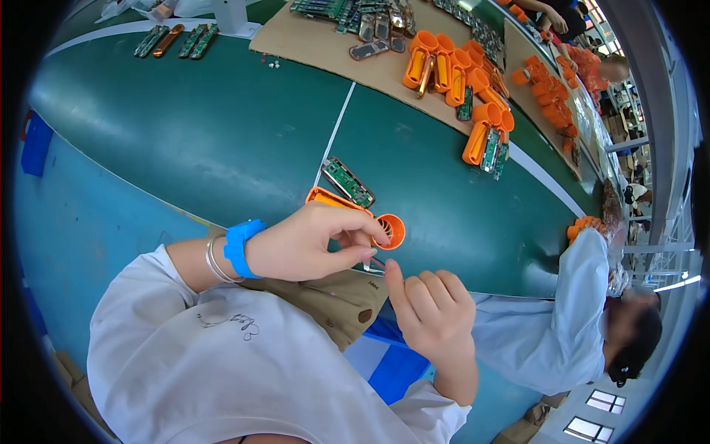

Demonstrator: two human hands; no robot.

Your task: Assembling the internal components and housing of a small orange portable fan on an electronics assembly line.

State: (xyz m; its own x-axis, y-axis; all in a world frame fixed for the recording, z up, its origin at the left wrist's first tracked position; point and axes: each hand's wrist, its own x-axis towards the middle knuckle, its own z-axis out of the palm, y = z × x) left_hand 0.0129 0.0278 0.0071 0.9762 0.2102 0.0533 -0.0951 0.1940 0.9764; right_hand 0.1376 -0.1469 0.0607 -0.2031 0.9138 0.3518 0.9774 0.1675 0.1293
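Hands at thin wires (378, 262): left hand (314, 240) bent, thumb and index fingertips slightly parted; right hand (435, 314) curled, index finger extended. Whether either grips the wires cannot be told. The step in hand appears to be wire handling; the next move probably calls for a fine, steady pinch. The right thumb and the wires' ends are hard to make out. At the left hand's two o'clock, the orange housing (398, 232) lies partly hidden behind it on the green table (222, 126); at one o'clock, a circuit board (347, 183). Farther out at one o'clock, cardboard (318, 52) is cut off by the frame.
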